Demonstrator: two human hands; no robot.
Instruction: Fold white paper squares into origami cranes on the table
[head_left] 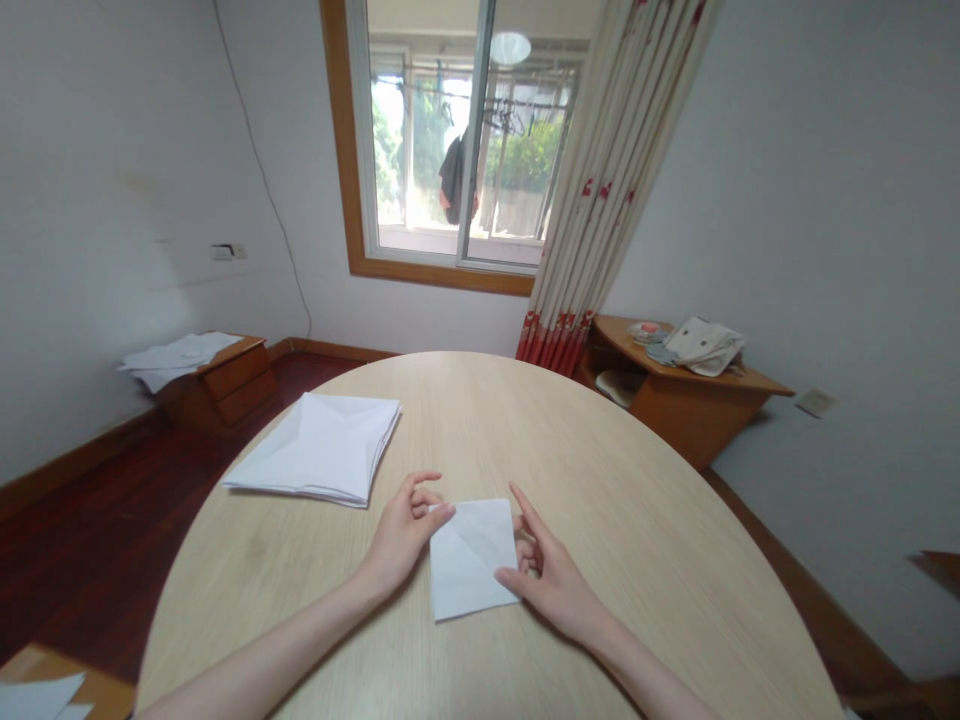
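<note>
A square of folded white paper (pixel 469 558) lies on the pale wood oval table (pixel 600 470), directly in front of me. My left hand (pixel 405 535) sits at its upper left corner, fingers loosely curled, with the thumb tip at the paper's edge. My right hand (pixel 544 580) is at its right edge, index finger raised and thumb low by the lower right corner. Neither hand grips the paper. Farther left on the table lies a thick stack of folded white paper (pixel 315 450), apart from both hands.
A low wooden drawer unit (pixel 236 385) with loose white papers (pixel 180 352) stands at the left wall. A wooden corner shelf (pixel 697 400) holds folded cloth (pixel 705 345) on the right. A dark red wood floor (pixel 112 530) surrounds the table. A floral curtain (pixel 607 180) hangs beside the window (pixel 457 130).
</note>
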